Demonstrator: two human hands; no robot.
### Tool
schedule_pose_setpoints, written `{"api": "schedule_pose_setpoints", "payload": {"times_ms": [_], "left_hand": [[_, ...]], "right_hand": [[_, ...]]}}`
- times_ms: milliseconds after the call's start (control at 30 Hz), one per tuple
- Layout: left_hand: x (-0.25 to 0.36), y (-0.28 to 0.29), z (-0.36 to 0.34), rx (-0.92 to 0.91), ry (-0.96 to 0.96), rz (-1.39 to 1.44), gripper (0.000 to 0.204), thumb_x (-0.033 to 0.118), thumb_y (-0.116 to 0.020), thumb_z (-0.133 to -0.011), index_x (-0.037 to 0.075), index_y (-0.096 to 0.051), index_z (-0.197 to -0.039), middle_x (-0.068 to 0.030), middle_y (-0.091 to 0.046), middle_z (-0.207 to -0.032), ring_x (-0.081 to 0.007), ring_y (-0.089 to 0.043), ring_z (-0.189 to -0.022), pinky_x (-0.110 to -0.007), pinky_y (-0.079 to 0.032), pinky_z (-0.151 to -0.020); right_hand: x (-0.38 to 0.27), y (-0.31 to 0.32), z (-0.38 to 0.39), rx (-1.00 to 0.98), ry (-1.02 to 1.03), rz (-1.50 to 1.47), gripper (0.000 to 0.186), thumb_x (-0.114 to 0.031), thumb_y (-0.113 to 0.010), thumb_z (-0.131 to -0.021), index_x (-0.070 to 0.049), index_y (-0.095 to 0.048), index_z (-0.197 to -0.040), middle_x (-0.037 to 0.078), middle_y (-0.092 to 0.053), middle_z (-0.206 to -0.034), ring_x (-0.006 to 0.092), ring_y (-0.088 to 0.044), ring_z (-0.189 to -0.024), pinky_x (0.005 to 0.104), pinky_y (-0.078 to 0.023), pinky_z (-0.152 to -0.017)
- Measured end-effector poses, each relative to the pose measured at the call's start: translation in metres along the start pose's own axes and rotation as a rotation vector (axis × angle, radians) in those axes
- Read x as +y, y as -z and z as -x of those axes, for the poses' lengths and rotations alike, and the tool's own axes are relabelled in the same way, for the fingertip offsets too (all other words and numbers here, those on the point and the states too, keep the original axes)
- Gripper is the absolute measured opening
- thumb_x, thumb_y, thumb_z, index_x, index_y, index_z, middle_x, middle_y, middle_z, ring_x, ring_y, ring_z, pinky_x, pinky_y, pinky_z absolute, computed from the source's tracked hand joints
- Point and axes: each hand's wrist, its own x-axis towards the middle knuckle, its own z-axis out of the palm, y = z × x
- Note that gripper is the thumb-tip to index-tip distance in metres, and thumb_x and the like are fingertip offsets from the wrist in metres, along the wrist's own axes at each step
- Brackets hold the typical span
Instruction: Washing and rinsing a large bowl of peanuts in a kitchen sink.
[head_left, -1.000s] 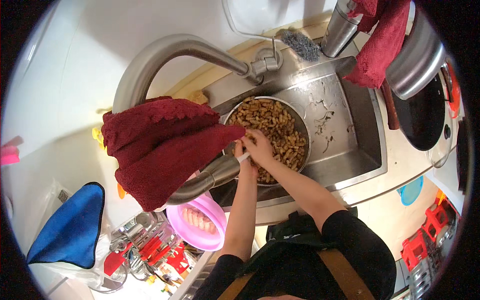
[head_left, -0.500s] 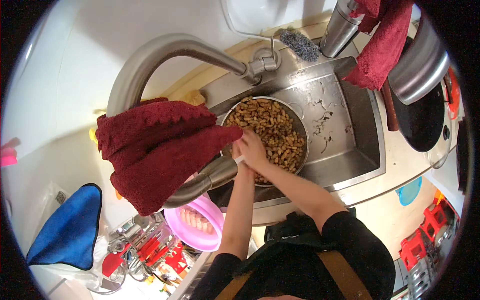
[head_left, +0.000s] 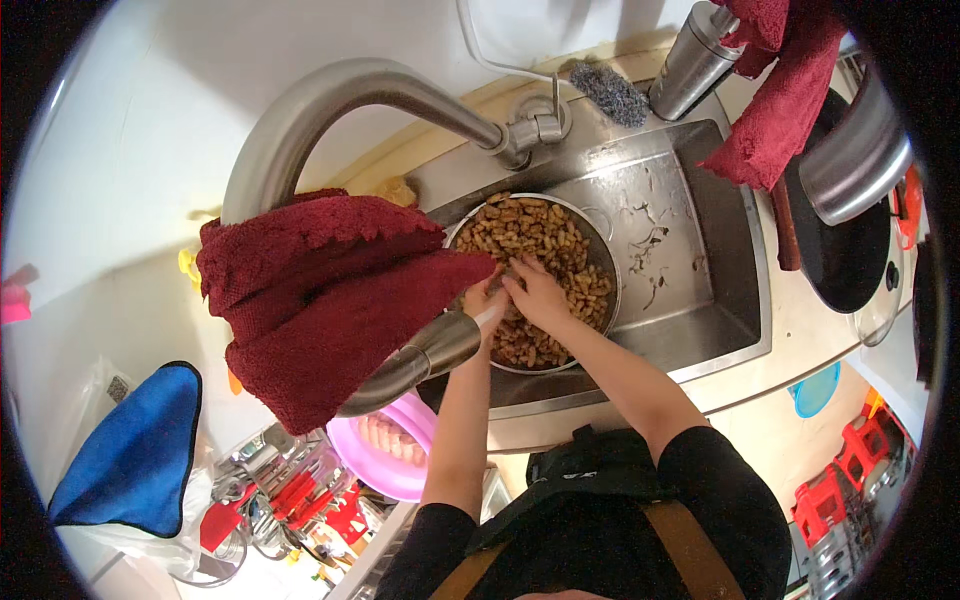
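A round metal basin stands in the left part of the sink, filled with what look like unshelled peanuts. Over its near left part is my left hand, its fingers partly covered by a dark red towel. A pale streak like running water crosses that wrist at the tap's mouth. Beside it, my right hand lies on the peanuts with its fingers stretched out and apart, the tips close to my left hand. Nothing shows in its grasp.
The tap arches over the left side, towel draped on it. Dark scraps lie on the sink floor. A steel bottle, scouring pad and dark pan stand around. A pink basin is left of my arms.
My hands, pressed together by the tap's mouth before, have come apart. My right hand has shifted slightly right over the peanuts, with its fingers now stretched out.
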Motion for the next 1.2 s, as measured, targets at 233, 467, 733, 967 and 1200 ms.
{"api": "schedule_pose_setpoints", "payload": {"times_ms": [233, 467, 733, 967, 1200], "left_hand": [[-0.017, 0.042, -0.085, 0.455, -0.362, -0.096, 0.033, 0.016, -0.062, -0.068, 0.003, -0.056, -0.098, -0.0106, -0.057, -0.076, -0.0167, -0.052, -0.064, -0.029, -0.041, -0.054], [0.019, 0.013, -0.098, 0.617, -0.354, -0.152, 0.027, 0.016, -0.066, -0.067, 0.005, -0.059, -0.092, -0.0068, -0.055, -0.057, -0.0142, -0.049, -0.047, -0.029, -0.040, -0.046], [0.024, 0.009, -0.030, 0.431, -0.454, 0.338, 0.012, 0.011, -0.060, -0.074, 0.001, -0.057, -0.078, -0.0049, -0.056, -0.064, -0.0119, -0.047, -0.052, -0.025, -0.040, -0.053], [0.004, 0.005, 0.020, 0.205, -0.282, 0.769, 0.008, 0.009, -0.054, -0.078, 0.002, -0.051, -0.080, -0.0081, -0.058, -0.078, -0.0109, -0.053, -0.062, -0.027, -0.046, -0.057], [-0.010, -0.007, 0.047, 0.339, -0.322, 0.645, 0.007, 0.006, -0.052, -0.079, 0.003, -0.049, -0.084, -0.0053, -0.053, -0.078, -0.0126, -0.050, -0.071, -0.024, -0.042, -0.065]], "right_hand": [[-0.001, 0.030, 0.010, 0.096, 0.062, 0.133, 0.030, -0.025, -0.050, -0.077, -0.013, -0.054, -0.105, 0.012, -0.046, -0.115, 0.0282, -0.055, -0.087, 0.0379, -0.045, -0.070], [0.024, 0.045, 0.010, -0.063, -0.072, 0.063, 0.027, -0.023, -0.051, -0.077, -0.010, -0.056, -0.100, 0.013, -0.055, -0.099, 0.0269, -0.055, -0.082, 0.0390, -0.045, -0.068], [0.018, 0.030, 0.011, 0.122, 0.075, -0.176, 0.025, -0.011, -0.057, -0.071, -0.005, -0.057, -0.095, 0.011, -0.056, -0.085, 0.0220, -0.056, -0.070, 0.0316, -0.045, -0.062], [-0.016, 0.021, 0.014, 0.012, 0.326, -0.376, 0.035, -0.006, -0.058, -0.071, -0.006, -0.052, -0.106, 0.012, -0.052, -0.092, 0.0232, -0.054, -0.078, 0.0279, -0.044, -0.064], [-0.006, 0.014, 0.025, 0.019, 0.414, -0.294, 0.019, -0.010, -0.055, -0.074, 0.000, -0.057, -0.089, 0.010, -0.054, -0.068, 0.0210, -0.052, -0.060, 0.0287, -0.041, -0.056]]}}
